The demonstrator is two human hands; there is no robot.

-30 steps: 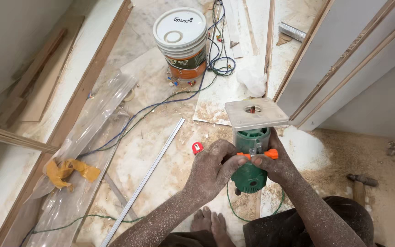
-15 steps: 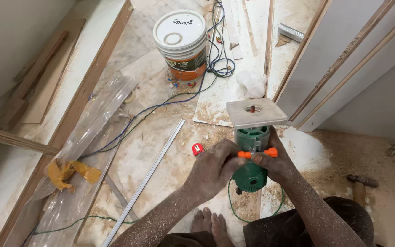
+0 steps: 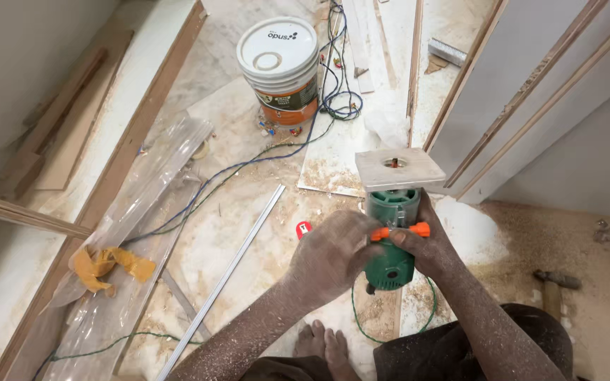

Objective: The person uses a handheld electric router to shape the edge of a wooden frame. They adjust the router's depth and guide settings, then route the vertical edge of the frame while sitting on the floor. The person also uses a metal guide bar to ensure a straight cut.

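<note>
A green trim router [image 3: 392,233] with a square wooden base plate [image 3: 399,168] is held upside down over the sawdust-covered floor. My left hand [image 3: 333,255] wraps the left side of its body, thumb at the orange knob [image 3: 398,231] on its clamp. My right hand [image 3: 421,248] grips the right side of the body, fingers by the same orange knob. Its green cord [image 3: 359,321] loops down toward my bare foot [image 3: 321,343].
A white paint bucket [image 3: 278,68] stands ahead, with blue cables [image 3: 335,92] beside it. An aluminium strip [image 3: 222,279], a small red object [image 3: 303,228], plastic sheeting [image 3: 128,233] with yellow tape [image 3: 107,264] lie left. White panels [image 3: 531,106] lean right; a hammer [image 3: 555,282] lies near them.
Both hands have shifted slightly on the router and its orange knob; the router stays in about the same place.
</note>
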